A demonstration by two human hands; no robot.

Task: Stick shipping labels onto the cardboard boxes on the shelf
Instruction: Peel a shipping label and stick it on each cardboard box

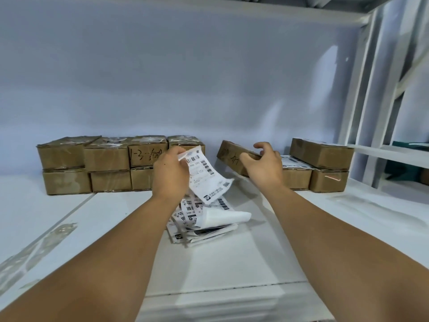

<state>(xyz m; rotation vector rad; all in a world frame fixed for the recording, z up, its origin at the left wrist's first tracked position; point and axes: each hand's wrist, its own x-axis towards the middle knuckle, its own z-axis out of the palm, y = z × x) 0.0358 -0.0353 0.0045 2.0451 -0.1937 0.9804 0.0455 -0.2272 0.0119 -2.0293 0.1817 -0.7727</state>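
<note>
The fingers (176, 152) of the left hand (170, 175) are curled round the top edge of a label (206, 180) and pinch it; the printed sheet hangs down and to the right from them, clear of the shelf (69, 217), with barcodes showing on its face. The fingers (264, 147) of the right hand (262, 167) are bent over the far top edge of a tilted box (232, 156), the thumb lies against its near side, and so the hand grips it; the box slants with its left end higher, and handwriting runs along the side facing the camera; its right end is hidden behind the hand. The label is just left of the tilted box and does not touch it.

Below the held label a loose pile of labels (204, 219) lies on the white shelf between the two forearms; some sheets curl upward. At the far left, against the back wall (209, 77), stands a block of boxes (104, 163), two high and four across; one upper box bears handwriting. At the far right, beyond the right hand, sits a second group of boxes (329, 180); one lower box carries a stuck label (294, 163) on its top, and a single box (321, 154) rests on the layer beneath. White frame posts (371, 89) rise at the right.
</note>
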